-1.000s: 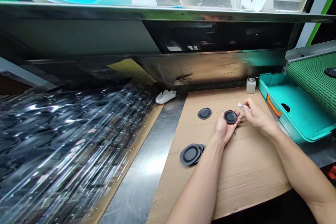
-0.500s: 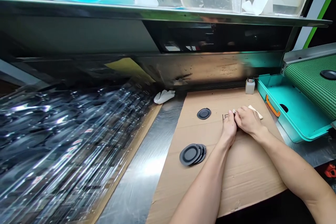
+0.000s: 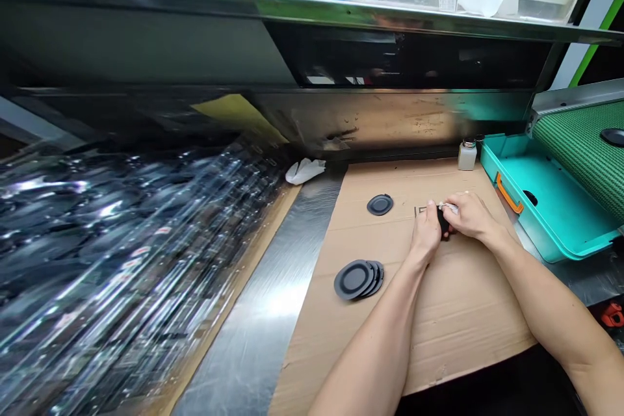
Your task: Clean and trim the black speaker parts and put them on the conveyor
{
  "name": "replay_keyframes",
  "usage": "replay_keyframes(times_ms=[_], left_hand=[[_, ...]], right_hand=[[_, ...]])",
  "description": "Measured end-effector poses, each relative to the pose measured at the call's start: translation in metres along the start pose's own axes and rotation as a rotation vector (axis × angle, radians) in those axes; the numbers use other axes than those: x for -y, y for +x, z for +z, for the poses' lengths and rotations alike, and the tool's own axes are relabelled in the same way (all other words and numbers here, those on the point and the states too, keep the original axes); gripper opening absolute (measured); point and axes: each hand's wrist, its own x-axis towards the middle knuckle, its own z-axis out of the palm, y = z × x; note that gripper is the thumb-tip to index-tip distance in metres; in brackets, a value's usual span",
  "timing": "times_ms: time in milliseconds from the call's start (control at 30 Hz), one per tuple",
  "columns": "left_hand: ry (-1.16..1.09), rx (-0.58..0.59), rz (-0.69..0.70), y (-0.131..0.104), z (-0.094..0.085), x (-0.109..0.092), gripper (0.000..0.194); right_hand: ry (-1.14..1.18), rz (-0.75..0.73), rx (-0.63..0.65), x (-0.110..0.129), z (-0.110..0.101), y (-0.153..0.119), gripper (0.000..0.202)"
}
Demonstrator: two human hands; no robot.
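My left hand (image 3: pixel 427 229) is closed on a black disc (image 3: pixel 443 222), held up on edge over the cardboard sheet (image 3: pixel 468 299). Fingers of both hands hide most of that disc. My right hand (image 3: pixel 468 216) pinches a small white cloth-like piece (image 3: pixel 449 208) against the disc's upper edge; its exact kind is hard to make out. Left of my hands, a single round black disc (image 3: pixel 380 205) lies flat on the cardboard. Nearer to me, several similar black discs (image 3: pixel 355 279) lie in an overlapping stack.
A small bottle (image 3: pixel 467 156) stands at the cardboard's far right corner. Beside it sits a teal tray (image 3: pixel 560 208) under a green conveyor belt (image 3: pixel 585 143). Clear plastic trays (image 3: pixel 136 260) with dark round parts fill the left. Crumpled white paper (image 3: pixel 305 171) lies near them.
My right hand has shifted slightly and its wrist has turned, so the black disc between my hands now shows. The whole scene sits a little higher in view.
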Motion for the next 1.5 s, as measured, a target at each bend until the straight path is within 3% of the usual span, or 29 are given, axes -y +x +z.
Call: replay_keyframes(times_ms=[167,467,567,667,800,1000,1200,1367,1500], left_hand=[[0.143,0.015,0.114,-0.003,-0.001,-0.001,0.055],[0.197,0.009,0.123,-0.006,0.000,0.002,0.062],[0.111,-0.034,0.048,-0.004,0.000,0.001,0.056],[-0.163,-0.111,-0.121,0.001,-0.003,-0.006,0.049],[-0.436,-0.018,-0.239,0.005,-0.009,-0.016,0.040],[-0.348,-0.073,-0.156,0.005,-0.007,-0.011,0.037],[-0.294,-0.062,-0.129,0.004,-0.003,-0.008,0.046],[-0.327,-0.033,-0.143,0.004,-0.006,-0.010,0.050],[-0.377,-0.015,-0.154,0.004,-0.008,-0.009,0.054]], right_hand=[[0.070,0.032,0.100,-0.004,-0.016,-0.003,0.028],[-0.073,-0.008,-0.018,0.001,0.000,-0.002,0.024],[-0.056,0.053,0.018,0.000,0.002,-0.001,0.021],[0.061,0.055,-0.045,-0.006,0.003,0.000,0.024],[0.229,0.054,-0.172,-0.012,0.004,0.002,0.025],[0.317,0.170,0.031,0.000,0.006,0.000,0.019],[0.227,0.223,-0.157,-0.007,0.010,0.003,0.018],[0.288,0.190,-0.020,-0.013,0.009,0.002,0.021],[0.174,0.199,-0.266,-0.012,0.006,0.002,0.018]])
